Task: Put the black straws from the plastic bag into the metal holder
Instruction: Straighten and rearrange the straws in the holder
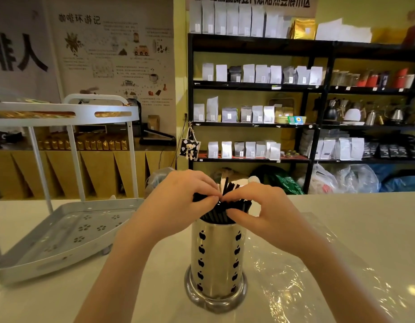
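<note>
A shiny metal holder (216,259) with apple-shaped cut-outs stands upright on the white counter, close in front of me. A bunch of black straws (219,214) stands in it, their tops fanning out above the rim. My left hand (178,201) and my right hand (265,208) meet over the holder, fingertips pinched on the straw tops from either side. The clear plastic bag (314,271) lies flat and crinkled on the counter, to the right of the holder and under my right forearm.
A white two-tier metal rack (62,231) sits on the counter at the left, its lower tray reaching close to my left forearm. Behind the counter stand black shelves (255,86) of coffee bags and kettles, with plastic bags on the floor.
</note>
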